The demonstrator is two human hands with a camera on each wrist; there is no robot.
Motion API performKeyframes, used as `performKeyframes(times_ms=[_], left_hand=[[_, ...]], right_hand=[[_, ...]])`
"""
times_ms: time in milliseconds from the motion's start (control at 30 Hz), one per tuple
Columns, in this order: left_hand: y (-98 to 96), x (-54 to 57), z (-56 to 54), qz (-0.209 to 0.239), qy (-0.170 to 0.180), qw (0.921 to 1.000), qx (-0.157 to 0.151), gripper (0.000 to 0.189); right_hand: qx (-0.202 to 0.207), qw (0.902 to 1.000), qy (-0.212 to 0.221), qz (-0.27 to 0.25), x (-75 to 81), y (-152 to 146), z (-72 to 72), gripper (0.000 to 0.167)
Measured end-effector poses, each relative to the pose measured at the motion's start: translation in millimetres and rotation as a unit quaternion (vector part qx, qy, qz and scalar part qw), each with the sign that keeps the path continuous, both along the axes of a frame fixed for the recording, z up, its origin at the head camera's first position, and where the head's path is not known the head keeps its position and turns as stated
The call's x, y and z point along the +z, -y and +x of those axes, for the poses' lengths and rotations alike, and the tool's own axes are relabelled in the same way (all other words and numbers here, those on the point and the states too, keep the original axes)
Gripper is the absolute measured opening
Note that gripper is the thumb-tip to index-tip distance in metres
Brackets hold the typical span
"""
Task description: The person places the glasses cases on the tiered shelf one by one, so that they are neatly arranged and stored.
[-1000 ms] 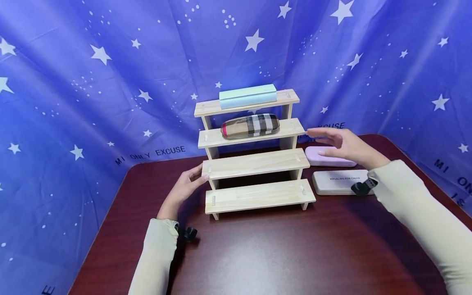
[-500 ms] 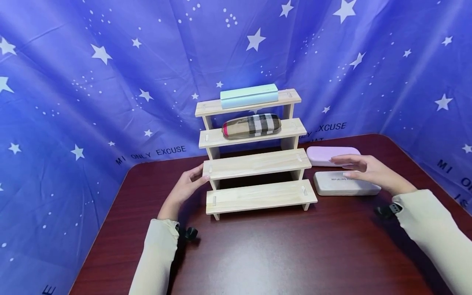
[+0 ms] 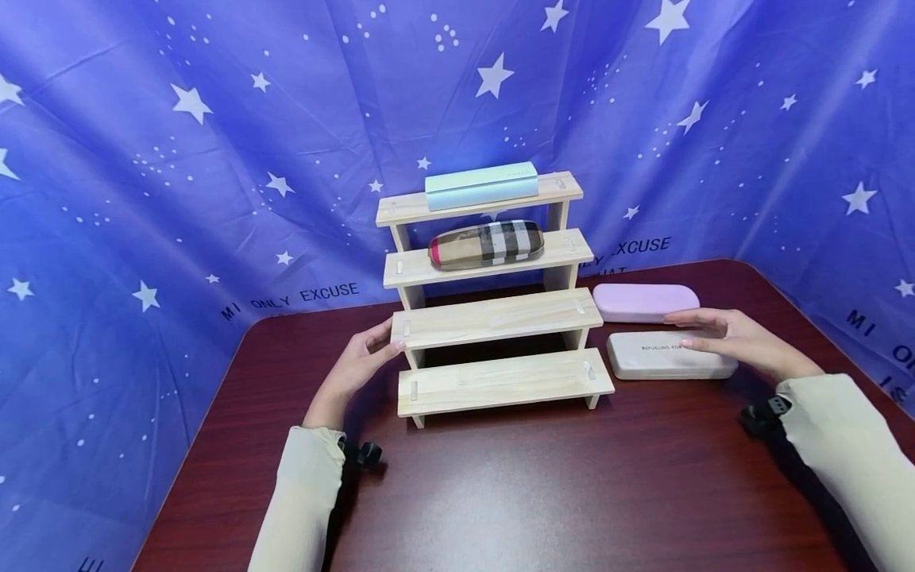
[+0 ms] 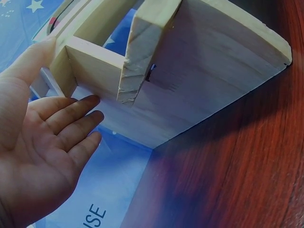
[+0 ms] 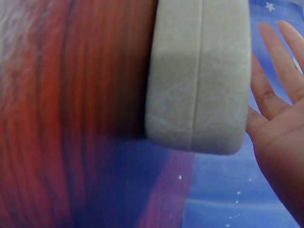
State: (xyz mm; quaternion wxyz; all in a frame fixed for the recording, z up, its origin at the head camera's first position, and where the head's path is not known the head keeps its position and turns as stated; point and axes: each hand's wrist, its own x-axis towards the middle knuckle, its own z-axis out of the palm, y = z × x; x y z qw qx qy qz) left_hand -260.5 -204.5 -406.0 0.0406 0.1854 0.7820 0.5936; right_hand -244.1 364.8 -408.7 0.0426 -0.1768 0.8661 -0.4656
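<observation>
A four-tier wooden step shelf stands on the table. My left hand is at its left side, the thumb touching the edge of a tier; in the left wrist view the fingers are relaxed and fairly straight. My right hand hovers over the right end of a pale grey glasses case with lettering on its lid. The right wrist view shows the fingers spread beside the case, holding nothing. Behind it lies a lilac glasses case, its right end near the fingertips.
On the top tier sits a light blue glasses case. A plaid beige-and-black case with a red end lies one tier below. The dark red table is backed by a blue star-patterned curtain.
My right hand has moved from beside the shelf, over the lilac case, right and down to the grey case. My left hand stays at the shelf's left side.
</observation>
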Motion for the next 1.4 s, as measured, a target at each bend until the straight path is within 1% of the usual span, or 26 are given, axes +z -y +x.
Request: performKeyframes(times_ms=[233, 333, 433, 567, 667, 800, 967, 1233, 1400], left_hand=[[1.0, -1.0, 0.3, 0.003, 0.003, 1.0, 0.003, 0.058], [0.7, -1.4, 0.0, 0.006, -0.001, 1.0, 0.001, 0.058], [-3.1, 8.6, 4.9, 0.005, 0.002, 1.0, -0.002, 0.057], [-3.1, 9.8, 3.7, 0.001, 0.003, 1.0, -0.004, 0.056], [0.9, -0.5, -2.7, 0.003, -0.004, 1.0, -0.004, 0.057], [1.3, -1.5, -2.3, -0.001, -0.003, 1.0, -0.002, 0.057], [-0.1, -1.1, -1.7, -0.003, 0.0, 1.0, -0.001, 0.057], [0.0, -1.4, -2.3, 0.002, -0.002, 1.0, -0.003, 0.057], [1.1, -0.1, -1.5, -0.002, -0.002, 1.0, -0.004, 0.058]], right_hand=[[-0.021, 0.9995, 0.012, 0.019, 0.2, -0.6, 2.7, 0.04], [-0.032, 0.9989, 0.016, 0.029, 0.0, -1.5, 4.8, 0.041], [-0.039, 0.9983, 0.013, 0.04, -2.5, -4.3, 5.8, 0.041], [-0.033, 0.9973, -0.002, 0.066, -7.8, -8.3, 4.9, 0.043], [-0.025, 0.9963, -0.02, 0.08, -10.7, -10.2, 4.3, 0.044], [-0.01, 0.996, -0.032, 0.083, -13.3, -12.5, 4.0, 0.047], [0.008, 0.9962, -0.027, 0.082, -15.9, -14.3, 4.3, 0.053], [0.014, 0.9955, -0.006, 0.094, -17.5, -15.0, 5.7, 0.062], [0.009, 0.9952, -0.007, 0.097, -18.6, -15.8, 7.5, 0.068]])
